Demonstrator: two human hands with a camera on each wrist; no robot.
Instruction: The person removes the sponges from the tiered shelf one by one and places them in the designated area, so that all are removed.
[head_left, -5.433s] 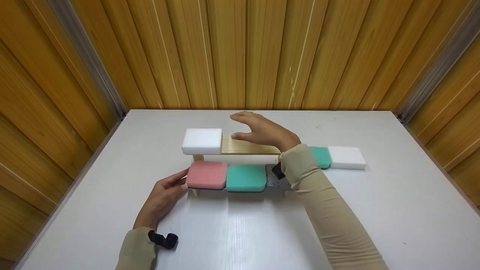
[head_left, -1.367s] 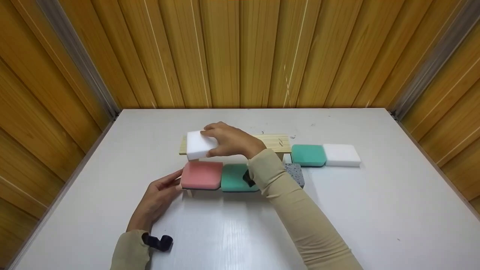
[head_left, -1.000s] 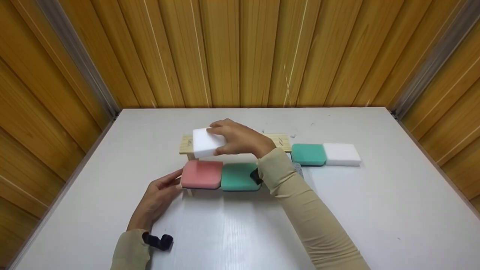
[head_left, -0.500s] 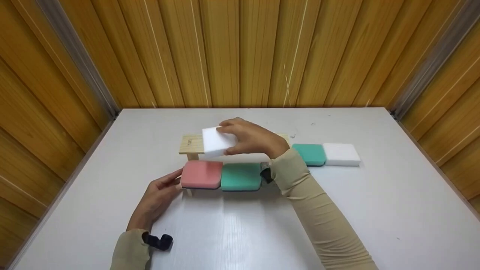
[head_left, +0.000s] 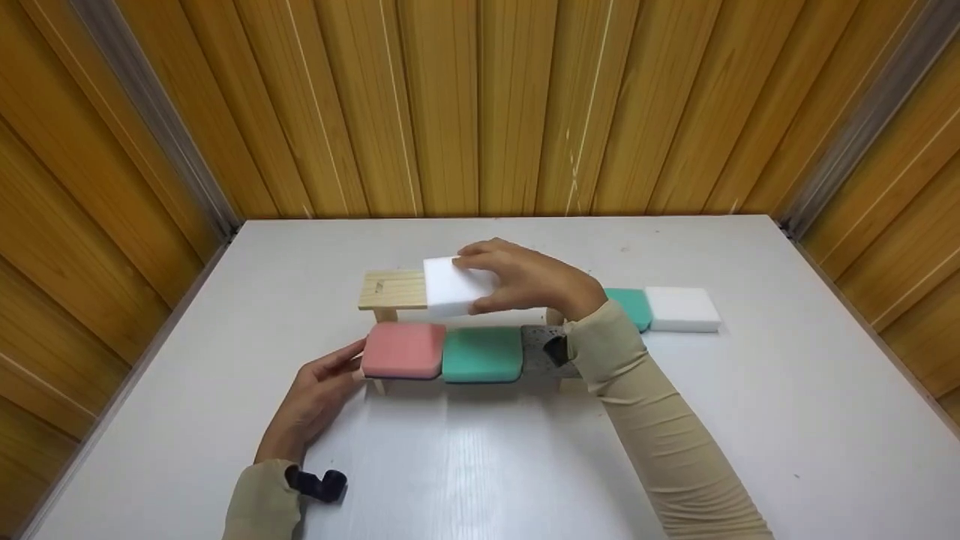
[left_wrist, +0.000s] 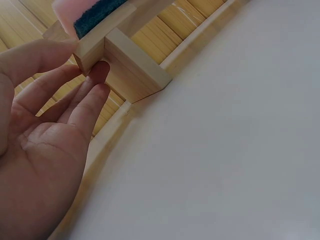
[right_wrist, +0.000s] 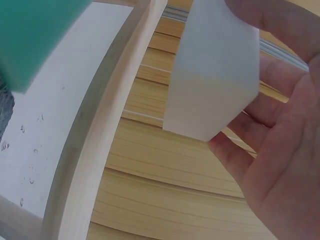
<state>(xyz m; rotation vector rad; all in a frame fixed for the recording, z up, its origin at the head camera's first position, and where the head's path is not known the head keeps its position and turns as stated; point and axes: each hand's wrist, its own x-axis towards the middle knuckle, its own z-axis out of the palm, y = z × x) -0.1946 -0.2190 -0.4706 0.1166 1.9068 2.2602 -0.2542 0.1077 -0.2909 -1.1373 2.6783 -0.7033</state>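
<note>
My right hand (head_left: 529, 281) grips a white block-shaped sponge (head_left: 450, 289), thumb on the near side and fingers on the far side. It is over the middle of the rear wooden shelf (head_left: 390, 291); in the right wrist view, wall shows between the held sponge (right_wrist: 215, 75) and the wooden board (right_wrist: 95, 135). My left hand (head_left: 319, 394) pinches the left end of the front wooden shelf (left_wrist: 95, 52), thumb above and fingers below. On that front shelf stand a pink sponge (head_left: 405, 351), a green sponge (head_left: 482, 354) and a grey speckled one (head_left: 540, 349), partly hidden by the right wrist.
To the right of the shelves, another green sponge (head_left: 630, 306), partly covered by my sleeve, lies against a second white sponge (head_left: 682, 309). Both are near the white table (head_left: 787, 390). Wood-patterned walls (head_left: 480, 105) close in the back and sides.
Earlier the right hand hovered with fingers spread while the white sponge sat at the rear shelf's left end. It then took hold of it and has moved it rightward. The left hand stays put.
</note>
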